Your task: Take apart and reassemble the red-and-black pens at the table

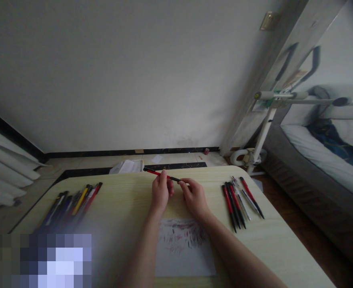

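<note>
— Grip of the left hand [160, 194]?
— Curled shut, fingertips pinching one red and black pen [154, 172] near its middle.
— And the right hand [196, 198]?
— Closed too, pinching the black end of the same pen, just beside the left hand.
— Place of the pen?
— Lifted off a pale wooden table [128, 200], over its far edge, red end slanting left and away.
— Other pens, counted?
— On the right, a fanned group [239, 198] of about six, in red, black and silver; overlapping, so hard to count surely. On the left, a longer row [74, 202], too blurred to count.
— Paper?
— One white sheet [184, 244], scribbled in red and black, under the wrists.
</note>
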